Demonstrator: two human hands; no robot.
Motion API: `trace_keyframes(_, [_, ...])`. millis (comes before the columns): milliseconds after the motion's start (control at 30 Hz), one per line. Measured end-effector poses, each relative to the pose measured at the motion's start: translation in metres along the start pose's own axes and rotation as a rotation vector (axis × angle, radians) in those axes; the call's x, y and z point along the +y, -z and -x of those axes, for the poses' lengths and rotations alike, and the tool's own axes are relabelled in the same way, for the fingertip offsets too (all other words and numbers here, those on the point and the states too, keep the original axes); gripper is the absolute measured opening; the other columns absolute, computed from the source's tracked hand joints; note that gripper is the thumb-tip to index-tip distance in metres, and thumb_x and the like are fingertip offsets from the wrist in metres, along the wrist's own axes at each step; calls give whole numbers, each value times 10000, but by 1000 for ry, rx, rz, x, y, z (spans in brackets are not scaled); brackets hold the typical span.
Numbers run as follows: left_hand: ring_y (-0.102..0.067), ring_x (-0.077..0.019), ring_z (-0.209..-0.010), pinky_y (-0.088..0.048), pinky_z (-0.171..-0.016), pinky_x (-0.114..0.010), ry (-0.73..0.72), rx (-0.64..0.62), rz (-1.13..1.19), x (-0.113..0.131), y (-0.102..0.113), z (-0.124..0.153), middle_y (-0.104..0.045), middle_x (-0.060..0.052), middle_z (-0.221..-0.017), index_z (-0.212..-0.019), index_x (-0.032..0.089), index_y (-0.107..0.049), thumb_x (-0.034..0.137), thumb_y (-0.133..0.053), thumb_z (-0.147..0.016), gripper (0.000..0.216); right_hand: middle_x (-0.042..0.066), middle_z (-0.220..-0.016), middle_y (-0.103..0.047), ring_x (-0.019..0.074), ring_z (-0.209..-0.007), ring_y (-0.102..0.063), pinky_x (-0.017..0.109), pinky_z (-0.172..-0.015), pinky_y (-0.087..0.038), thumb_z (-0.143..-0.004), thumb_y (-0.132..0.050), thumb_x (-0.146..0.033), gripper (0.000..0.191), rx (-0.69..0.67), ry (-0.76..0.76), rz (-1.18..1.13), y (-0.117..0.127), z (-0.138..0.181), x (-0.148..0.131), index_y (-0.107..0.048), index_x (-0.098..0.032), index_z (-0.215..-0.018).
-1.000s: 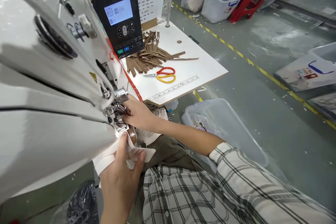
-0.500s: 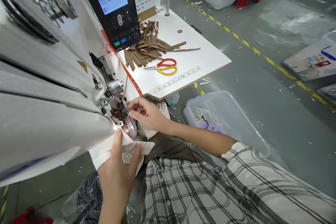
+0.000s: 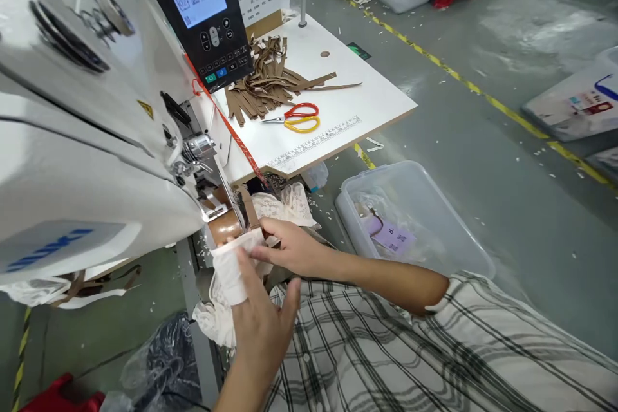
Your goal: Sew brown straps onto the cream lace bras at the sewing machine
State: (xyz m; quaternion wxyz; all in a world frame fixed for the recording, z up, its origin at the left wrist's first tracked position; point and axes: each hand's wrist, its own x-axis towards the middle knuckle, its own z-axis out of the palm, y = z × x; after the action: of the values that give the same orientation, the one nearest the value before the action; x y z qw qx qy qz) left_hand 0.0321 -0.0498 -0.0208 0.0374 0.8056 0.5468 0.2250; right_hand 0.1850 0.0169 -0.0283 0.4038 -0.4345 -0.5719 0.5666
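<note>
A white sewing machine (image 3: 72, 161) fills the left of the view, with its presser foot (image 3: 212, 196) over a curved brown arm. A white fabric piece (image 3: 226, 267) with lace edging lies draped over that arm. My left hand (image 3: 263, 322) grips the fabric from below, fingers closed around it. My right hand (image 3: 290, 244) pinches the fabric's upper edge just right of the presser foot. A brown strap (image 3: 248, 206) runs down beside the needle area.
A black control panel (image 3: 203, 13) sits above the needle. On the white table (image 3: 367, 103) lie brown strips (image 3: 270, 84), red and yellow scissors (image 3: 297, 119) and a printed ruler. A clear plastic bin (image 3: 415, 219) stands on the floor at right. More bins stand at the far back.
Both hands have dropped lower and away from the needle clamp. The white fabric is now wrapped over the arm's end, and my right hand has moved from the presser foot to the fabric.
</note>
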Motion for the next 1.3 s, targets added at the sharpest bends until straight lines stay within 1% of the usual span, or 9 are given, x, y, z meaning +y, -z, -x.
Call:
trace_keyframes(167, [-688,-364,-1003,-578,-768,-458,84,-150,232,21,-7,20,-499,-304,-1397,-1566,109,-34,408,-639,-867,971,-35,-680,-457,92,-623,-406,218,-556,-320,-885,-596,-494,367,9,-101,-300,4,22,6,-544,-155,-751])
trace_keyframes(333, [-594,-168,-472,-461,-448,-270,198,-400,432,8,7,19,-713,-60,-789,-1507,125,-241,416,-573,-912,741,-36,-655,-455,75,-573,-393,201,-504,-307,-855,-624,-528,407,-62,-168,-432,13,28,0,-542,-144,-751])
trace_keyframes(467, [-593,-144,-546,-461,-530,-237,84,-259,355,-8,28,6,-615,20,-640,-1216,188,-573,316,-571,-918,325,-51,-632,-396,64,-551,-345,188,-470,-264,-861,-600,-573,452,-129,-166,-360,16,30,-1,-504,-152,-729])
trace_keyframes(600, [-636,-224,-1018,-505,-857,-333,-73,-57,319,-11,41,-14,-665,-105,-1091,-1233,183,-562,196,-488,-931,311,-41,-664,-446,71,-586,-381,192,-508,-300,-910,-535,-553,432,-282,-107,-243,21,28,-5,-553,-141,-782])
trace_keyframes(733, [-620,-279,-1038,-479,-868,-394,-294,-237,178,-9,34,-29,-670,-151,-1085,-1148,154,-612,212,-463,-928,272,-26,-661,-536,92,-609,-458,221,-571,-339,-946,-521,-377,309,-538,36,249,23,24,-17,-612,-141,-769])
trace_keyframes(867, [-524,-188,-547,-404,-607,-321,178,-474,215,-22,16,-36,-526,-44,-538,-630,187,-576,383,-464,-935,379,41,-677,-612,136,-613,-504,286,-573,-299,-923,-517,-176,239,-389,231,1041,16,17,-8,-632,-132,-717])
trace_keyframes(1033, [-463,-105,-505,-424,-601,-277,815,-725,1337,-45,-9,-35,-558,-1,-631,-800,160,-627,513,-641,-825,354,36,-708,-621,168,-686,-546,316,-643,-362,-975,-466,-207,241,-141,546,1135,11,6,30,-679,-165,-872])
trace_keyframes(1200, [-367,-60,-495,-344,-547,-209,864,-480,1427,-47,-20,-19,-491,59,-588,-795,173,-615,461,-707,-797,303,128,-1194,-599,237,-1137,-535,394,-979,-425,-925,-529,-204,293,100,492,818,7,10,30,-606,-168,-1205])
trace_keyframes(1300, [-493,-103,-642,-407,-645,-222,826,-347,1303,-44,-14,-14,-574,25,-689,-833,177,-654,449,-657,-844,273,112,-1170,-591,239,-1139,-535,407,-997,-443,-905,-585,-259,295,175,401,685,-3,17,23,-608,-186,-1189])
